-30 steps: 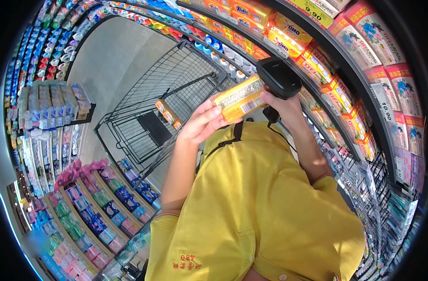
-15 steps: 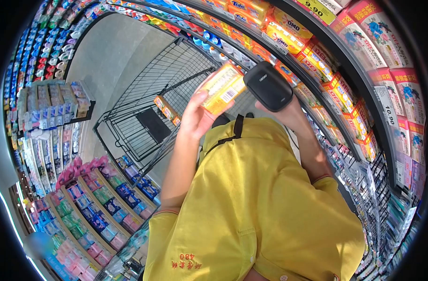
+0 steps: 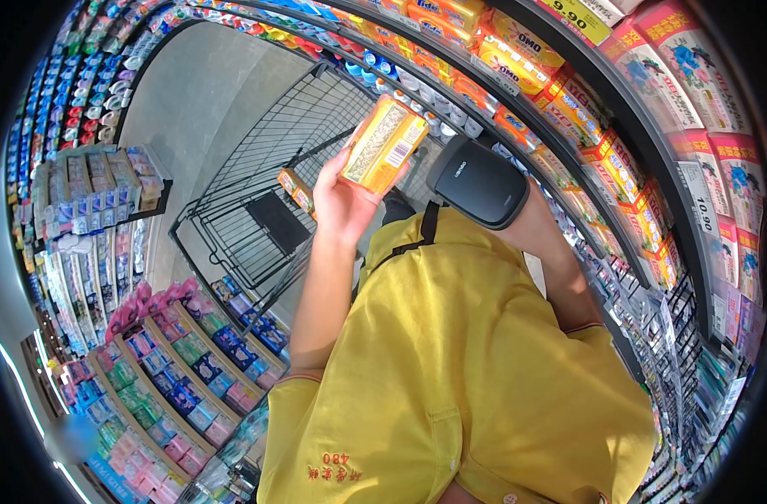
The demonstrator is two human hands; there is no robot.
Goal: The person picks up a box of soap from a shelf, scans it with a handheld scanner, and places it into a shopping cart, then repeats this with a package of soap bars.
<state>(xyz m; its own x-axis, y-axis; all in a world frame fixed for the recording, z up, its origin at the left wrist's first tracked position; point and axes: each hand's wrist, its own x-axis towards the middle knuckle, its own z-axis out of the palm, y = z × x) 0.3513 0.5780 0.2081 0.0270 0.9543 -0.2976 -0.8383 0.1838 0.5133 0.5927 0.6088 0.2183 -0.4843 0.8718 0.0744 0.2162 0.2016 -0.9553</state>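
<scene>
An orange and yellow packet [image 3: 387, 144] with a barcode label rests in my left hand [image 3: 350, 198], whose fingers are wrapped round its lower left end. To its right, my right hand [image 3: 532, 220] holds a black rounded device [image 3: 480, 182]; the device hides the fingers. A gap separates the packet from the device. Below and left of the packet, a wire shopping cart [image 3: 240, 239] carries another orange packet [image 3: 296, 193] on its near part.
Shelves of orange soap packs [image 3: 518, 63] curve along the upper right, with pink and white boxes [image 3: 677, 63] beyond. A display of small packs [image 3: 94, 189] stands at the left. Sloping racks of colourful packs [image 3: 178, 370] are at the lower left. Grey floor [image 3: 186, 88] shows beyond the cart.
The packet in my left hand has turned so its labelled side faces up more fully. My right hand and the black device have moved down, farther from the packet.
</scene>
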